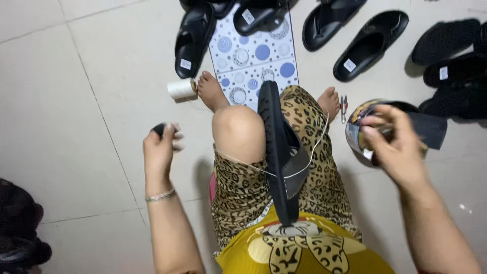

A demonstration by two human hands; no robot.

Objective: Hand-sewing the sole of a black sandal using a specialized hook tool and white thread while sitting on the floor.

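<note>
Pale tiled floor (91, 101). Dotted blue-and-white mat (253, 56) lies ahead of the feet. Black sandals around it: one on the mat's left edge (193, 38), one across its top (258, 15), two just right of it (329, 18) (370, 45). More black footwear (451, 66) stacked far right. Small snips (343, 107) on the floor by the right foot.

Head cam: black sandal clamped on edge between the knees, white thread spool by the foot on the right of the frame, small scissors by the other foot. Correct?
Not quite. The head view shows the white thread spool by the foot on the left of the frame, not the right. The rest stands: the black sandal sits on edge between the knees, and the small scissors lie by the other foot.
</note>
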